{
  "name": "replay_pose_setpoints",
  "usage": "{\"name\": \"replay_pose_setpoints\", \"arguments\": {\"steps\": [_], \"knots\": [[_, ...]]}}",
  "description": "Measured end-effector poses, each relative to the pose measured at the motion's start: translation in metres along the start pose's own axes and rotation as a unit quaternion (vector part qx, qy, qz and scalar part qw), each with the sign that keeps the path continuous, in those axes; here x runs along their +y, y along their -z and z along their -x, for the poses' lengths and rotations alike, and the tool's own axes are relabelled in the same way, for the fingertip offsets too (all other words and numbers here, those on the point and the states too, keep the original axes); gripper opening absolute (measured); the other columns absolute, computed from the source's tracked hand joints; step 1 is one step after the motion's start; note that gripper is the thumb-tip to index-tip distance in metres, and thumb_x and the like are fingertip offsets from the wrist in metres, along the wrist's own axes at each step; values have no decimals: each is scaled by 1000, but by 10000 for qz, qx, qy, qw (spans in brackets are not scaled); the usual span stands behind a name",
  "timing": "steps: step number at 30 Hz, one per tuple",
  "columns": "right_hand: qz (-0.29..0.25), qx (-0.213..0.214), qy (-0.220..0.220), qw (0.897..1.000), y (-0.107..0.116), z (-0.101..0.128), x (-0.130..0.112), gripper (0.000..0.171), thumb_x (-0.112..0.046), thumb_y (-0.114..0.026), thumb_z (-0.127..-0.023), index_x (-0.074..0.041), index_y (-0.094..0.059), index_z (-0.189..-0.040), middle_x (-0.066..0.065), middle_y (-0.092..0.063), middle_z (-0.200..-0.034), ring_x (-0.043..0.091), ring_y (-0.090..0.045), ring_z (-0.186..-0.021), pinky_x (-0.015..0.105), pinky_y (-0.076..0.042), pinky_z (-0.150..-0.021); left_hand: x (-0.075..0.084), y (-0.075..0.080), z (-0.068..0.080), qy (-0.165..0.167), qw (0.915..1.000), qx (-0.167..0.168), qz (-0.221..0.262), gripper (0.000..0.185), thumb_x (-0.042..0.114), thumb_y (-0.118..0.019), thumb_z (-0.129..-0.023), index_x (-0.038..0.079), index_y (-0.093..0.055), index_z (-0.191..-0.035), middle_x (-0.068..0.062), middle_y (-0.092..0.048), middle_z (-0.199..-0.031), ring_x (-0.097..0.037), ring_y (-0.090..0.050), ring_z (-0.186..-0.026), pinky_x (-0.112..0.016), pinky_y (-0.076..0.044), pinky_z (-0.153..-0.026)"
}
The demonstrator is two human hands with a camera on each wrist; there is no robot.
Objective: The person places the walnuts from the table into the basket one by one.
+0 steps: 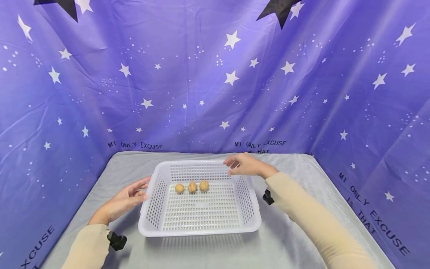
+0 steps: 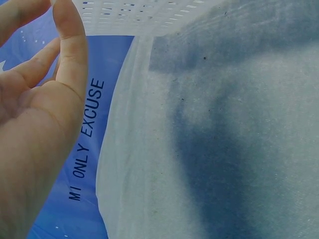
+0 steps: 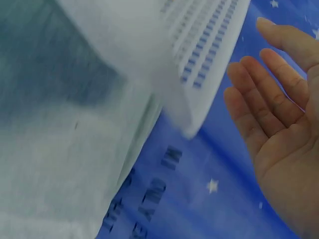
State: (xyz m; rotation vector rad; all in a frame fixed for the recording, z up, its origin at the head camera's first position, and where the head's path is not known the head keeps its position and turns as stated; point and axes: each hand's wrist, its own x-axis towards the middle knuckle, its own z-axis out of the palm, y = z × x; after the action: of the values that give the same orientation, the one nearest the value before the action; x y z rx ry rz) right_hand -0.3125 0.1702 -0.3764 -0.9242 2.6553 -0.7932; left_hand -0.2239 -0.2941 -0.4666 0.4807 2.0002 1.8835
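A white perforated plastic basket stands on the grey cloth in the head view. Three walnuts lie in a row on its floor, toward the back left. My left hand is at the basket's left rim, fingers loosely bent and fingertips close to it; whether they touch is hard to tell. Over the back right corner hovers my right hand, relaxed and holding nothing. The right wrist view shows that palm bare, with the fingers apart from the basket wall.
Grey cloth covers the table. Purple-blue curtains with white stars and lettering close off the back and both sides. A black wrist camera sits by the left cuff, another by the right sleeve.
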Motion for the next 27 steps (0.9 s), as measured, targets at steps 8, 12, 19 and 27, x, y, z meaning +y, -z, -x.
{"name": "replay_pose_setpoints", "arguments": {"steps": [8, 12, 19, 27], "knots": [[95, 610, -72, 9981, 29, 39, 38, 44, -21, -76, -90, -2, -65, -128, 14, -69, -117, 27, -68, -103, 41, -55, -89, 3, -1, 1, 28, 10000, 55, 31, 71, -1, -57, -99, 0, -18, -158, -33, -29, -151, -27, -57, -119, -34, -49, -98], [84, 766, -301, 9966, 39, 62, 58, 43, -23, -76, -91, -2, -66, -127, 13, -71, -112, 28, -67, -101, 43, -56, -87, 3, -2, 1, 57, 10000, 41, 42, 72, 0, -57, -100, 0, -17, -158, -33, -29, -151, -26, -58, -118, -33, -49, -98], [61, 971, -653, 9931, 46, 94, 92, 39, -22, -74, -93, -2, -66, -126, 11, -71, -108, 26, -66, -100, 42, -54, -85, 2, 0, 1, 52, 9999, 50, 82, 71, -2, -57, -99, -1, -16, -158, -33, -28, -151, -23, -58, -118, -33, -49, -98], [-67, 1132, -994, 9886, 41, 123, 127, 40, -19, -74, -92, 4, -66, -124, 15, -71, -106, 25, -66, -97, 35, -53, -83, -1, 0, -1, 11, 10000, -2, 93, 71, -3, -56, -99, 0, -17, -158, -32, -29, -151, -23, -58, -119, -34, -49, -98]]}}
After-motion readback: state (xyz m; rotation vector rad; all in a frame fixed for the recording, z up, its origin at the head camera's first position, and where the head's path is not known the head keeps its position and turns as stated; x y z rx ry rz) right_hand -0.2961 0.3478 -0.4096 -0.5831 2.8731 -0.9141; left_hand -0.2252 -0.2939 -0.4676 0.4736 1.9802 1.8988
